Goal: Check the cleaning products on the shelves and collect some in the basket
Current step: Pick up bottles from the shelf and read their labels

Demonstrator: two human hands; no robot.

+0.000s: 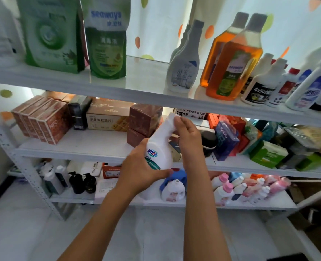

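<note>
I hold a white cleaner bottle [160, 146] with a blue and green label in front of the middle shelf, tilted with its neck up to the right. My left hand [139, 170] grips its lower body, thumb under the base. My right hand [188, 136] holds the neck near the cap, fingers bent round it. No basket is in view.
The white shelf unit [107, 85] carries green refill pouches [107, 40], a grey spray refill bottle [184, 63], amber bottles [233, 65] and white bottles [259, 85] on top. Boxes [48, 121] fill the middle level. Small bottles [229, 189] and dark pump bottles [82, 182] stand below.
</note>
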